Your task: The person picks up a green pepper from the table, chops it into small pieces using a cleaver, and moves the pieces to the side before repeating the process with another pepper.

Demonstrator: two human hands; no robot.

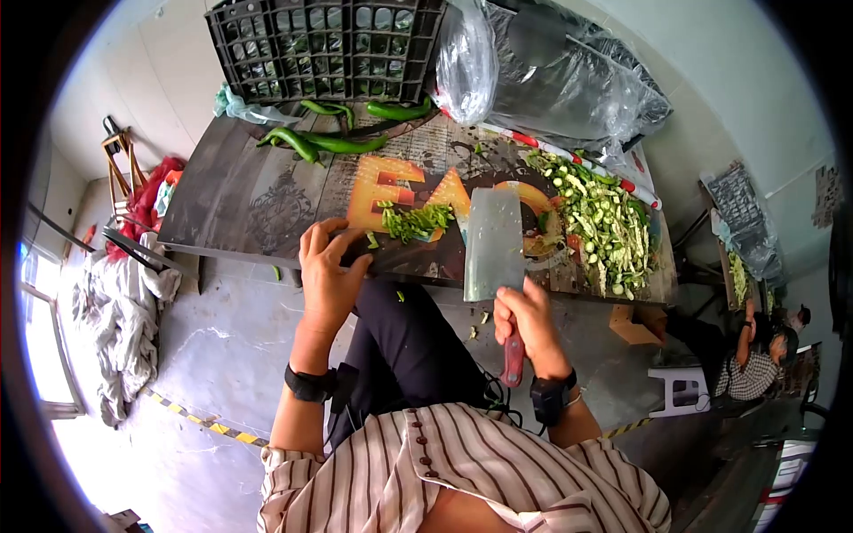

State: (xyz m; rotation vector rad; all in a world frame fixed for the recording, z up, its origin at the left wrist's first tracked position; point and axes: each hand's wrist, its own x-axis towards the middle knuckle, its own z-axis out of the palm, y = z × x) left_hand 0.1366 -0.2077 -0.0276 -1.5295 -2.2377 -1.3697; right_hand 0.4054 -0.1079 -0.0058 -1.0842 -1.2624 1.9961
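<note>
In my right hand (526,322) is a cleaver (495,244) with a red handle; its broad blade lies over the table's front edge and points away from me. My left hand (333,266) rests at the table edge, fingers apart, holding nothing. Just right of its fingertips is a small pile of chopped green pepper (418,222), between that hand and the blade. A larger heap of sliced peppers (609,222) covers the right end of the table (222,200). Several whole green peppers (333,143) lie toward the back.
A black crate (324,53) stands at the back, beside plastic bags (569,84). A white stool (678,391) and cardboard box (636,325) are on the floor at right. Another person (751,373) sits at far right. Cloth (120,320) hangs at left.
</note>
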